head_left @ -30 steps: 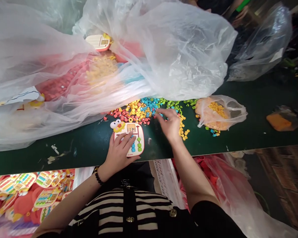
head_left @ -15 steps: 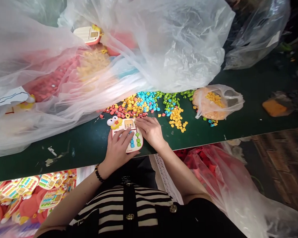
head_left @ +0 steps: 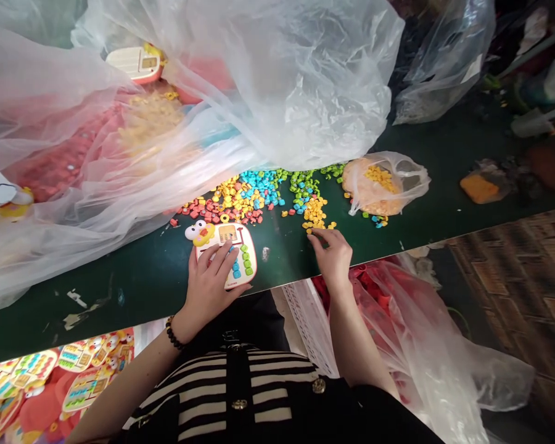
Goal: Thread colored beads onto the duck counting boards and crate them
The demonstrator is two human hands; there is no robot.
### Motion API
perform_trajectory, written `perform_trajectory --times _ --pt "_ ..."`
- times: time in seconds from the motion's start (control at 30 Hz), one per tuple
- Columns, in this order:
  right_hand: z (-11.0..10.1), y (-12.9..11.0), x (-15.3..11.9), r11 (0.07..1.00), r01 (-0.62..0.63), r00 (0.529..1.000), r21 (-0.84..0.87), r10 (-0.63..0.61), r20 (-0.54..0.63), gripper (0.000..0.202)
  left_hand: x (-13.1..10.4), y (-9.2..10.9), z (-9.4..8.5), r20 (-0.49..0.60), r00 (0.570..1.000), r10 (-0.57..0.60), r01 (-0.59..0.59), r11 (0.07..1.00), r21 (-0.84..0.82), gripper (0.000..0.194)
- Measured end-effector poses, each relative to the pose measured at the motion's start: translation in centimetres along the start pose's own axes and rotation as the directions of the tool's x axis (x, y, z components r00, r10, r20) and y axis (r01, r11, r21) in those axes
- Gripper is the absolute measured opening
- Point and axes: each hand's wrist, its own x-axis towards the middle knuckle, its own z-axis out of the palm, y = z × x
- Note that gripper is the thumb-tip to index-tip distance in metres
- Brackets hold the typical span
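Note:
My left hand point(head_left: 208, 280) grips a cream toy board point(head_left: 240, 280) with a red rim, which lies on the green table. Its fingers lie across the face, with the thumb along the near edge. A yellow duck head point(head_left: 202, 234) with bulging white eyes tops the board's upper left corner. Blue and green buttons point(head_left: 246, 260) show in rows; my fingers hide the rest. Away to the right, my right hand point(head_left: 333, 256) pinches thumb and forefinger together at the near edge of a heap of small yellow pieces point(head_left: 315, 213). Whatever is between those fingertips is too small to make out.
Red pieces point(head_left: 203, 211), blue pieces point(head_left: 261, 185) and green pieces point(head_left: 303, 184) lie heaped behind the board. Large clear plastic bags point(head_left: 333, 92) cover the back. A small bag point(head_left: 411, 179) of yellow pieces stands right. Finished-looking boards point(head_left: 86, 388) pile up below left.
My right hand has left the board's upper right corner and moved right to the yellow pieces. My left hand stays on the board. The whole view has shifted a little.

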Motion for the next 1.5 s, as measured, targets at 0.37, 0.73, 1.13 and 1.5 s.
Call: perform_trajectory --times 0.37,0.73,1.13,1.5 --pt "1.5 -1.5 0.0 0.986 -0.098 0.995 0.138 0.102 -0.023 0.023 0.1 0.2 -0.1 0.030 0.999 -0.014 0.013 1.000 0.020 0.058" --pt "5.2 -8.2 1.2 0.395 -0.558 0.805 0.730 0.043 0.592 0.030 0.3 0.2 -0.3 0.046 0.999 -0.022 0.022 1.000 0.003 0.059" --pt "7.5 -10.2 1.1 0.854 -0.073 0.961 0.514 -0.078 0.267 0.014 0.4 -0.2 0.1 0.046 0.999 -0.027 0.026 1.000 0.013 0.064" --pt "7.8 -10.2 0.5 0.890 0.042 0.961 0.455 -0.160 0.224 0.016 0.4 -0.4 0.5 0.008 1.000 0.002 -0.002 1.000 0.007 0.059"
